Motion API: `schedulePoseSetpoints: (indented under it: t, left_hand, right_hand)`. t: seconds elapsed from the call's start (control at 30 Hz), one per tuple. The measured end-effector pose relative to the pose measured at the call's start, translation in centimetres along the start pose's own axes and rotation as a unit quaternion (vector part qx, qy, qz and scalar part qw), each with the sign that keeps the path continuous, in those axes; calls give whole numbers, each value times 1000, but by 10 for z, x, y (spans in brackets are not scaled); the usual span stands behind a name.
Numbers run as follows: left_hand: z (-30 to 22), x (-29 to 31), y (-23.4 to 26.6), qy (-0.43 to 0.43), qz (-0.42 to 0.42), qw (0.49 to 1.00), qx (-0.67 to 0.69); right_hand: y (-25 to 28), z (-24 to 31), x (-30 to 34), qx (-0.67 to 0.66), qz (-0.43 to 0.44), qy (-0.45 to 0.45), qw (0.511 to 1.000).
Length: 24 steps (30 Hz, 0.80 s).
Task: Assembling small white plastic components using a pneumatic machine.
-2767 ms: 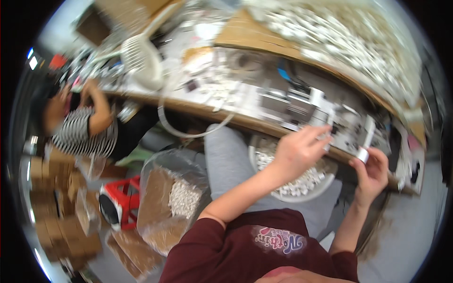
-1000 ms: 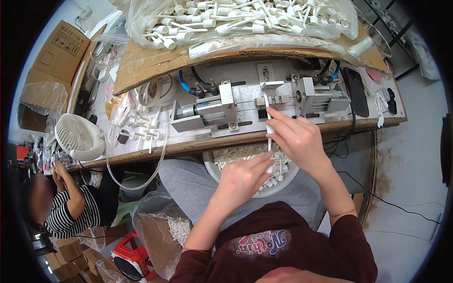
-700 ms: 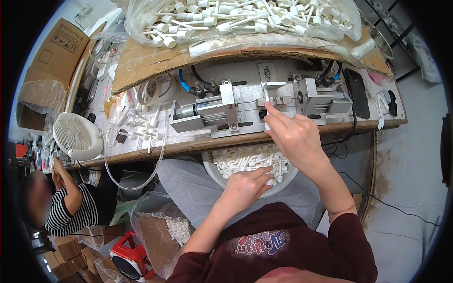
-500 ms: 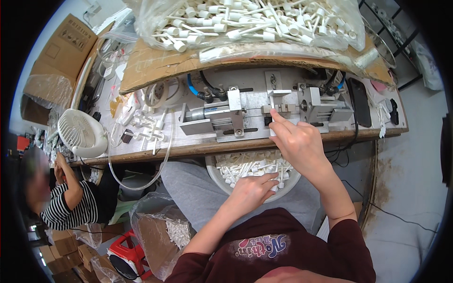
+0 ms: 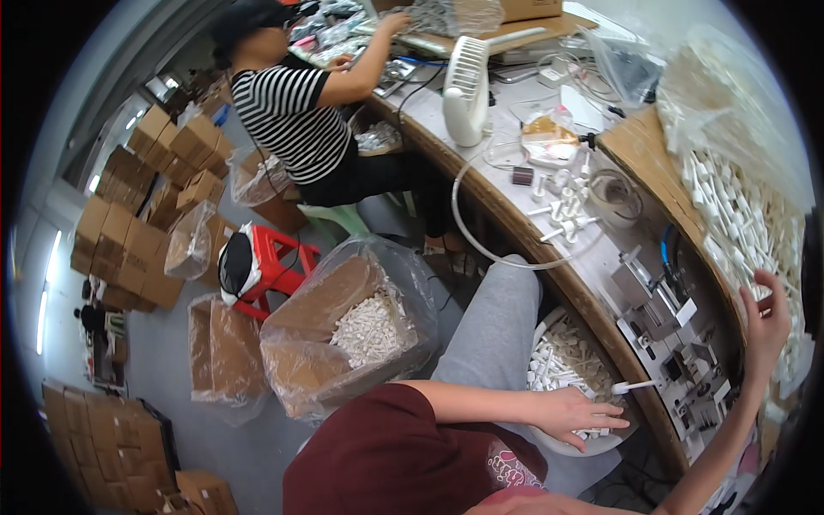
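My left hand is over the white basin on my lap, fingers spread, with nothing held. Many small white capped stems fill that basin. One white capped stem shows just beyond my left fingertips at the bench edge; whether it rests there or is in the air I cannot tell. My right hand is raised at the pile of white stems in a clear plastic bag, fingers half curled and apart, nothing visible between them. Nearby is the metal clamping fixture on the bench.
A white fan, a clear hose and loose white parts occupy the bench. To the left are a lined carton of white parts, a red stool and a co-worker in a striped shirt.
The view has swung left. My right hand has left the fixture for the bagged pile. My left hand remains at the basin, its fingers now spread.
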State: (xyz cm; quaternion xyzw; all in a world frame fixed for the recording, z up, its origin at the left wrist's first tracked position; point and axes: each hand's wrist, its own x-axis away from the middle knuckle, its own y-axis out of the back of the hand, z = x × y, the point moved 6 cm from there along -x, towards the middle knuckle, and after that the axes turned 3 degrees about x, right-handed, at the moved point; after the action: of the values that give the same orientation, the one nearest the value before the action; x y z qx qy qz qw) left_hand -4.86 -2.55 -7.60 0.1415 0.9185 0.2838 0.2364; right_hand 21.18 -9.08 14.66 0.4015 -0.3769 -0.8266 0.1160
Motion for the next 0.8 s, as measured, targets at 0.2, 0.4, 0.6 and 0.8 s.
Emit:
schedulePoseSetpoints:
  t: [0.2,0.4,0.6,0.8]
  left_hand:
    - [-8,2,9,7,-2,1000,13]
    - [-6,9,9,-6,-17,999,31]
    - [-5,12,10,5,-15,999,28]
    - [-4,9,3,9,9,1000,7]
  right_hand:
    - [-34,-66,-78,147,90,104,980]
    - [-62,-73,-86,237,132,88,959]
    - [-67,-82,-83,231,134,122,956]
    - [-59,-80,-76,178,108,142,968]
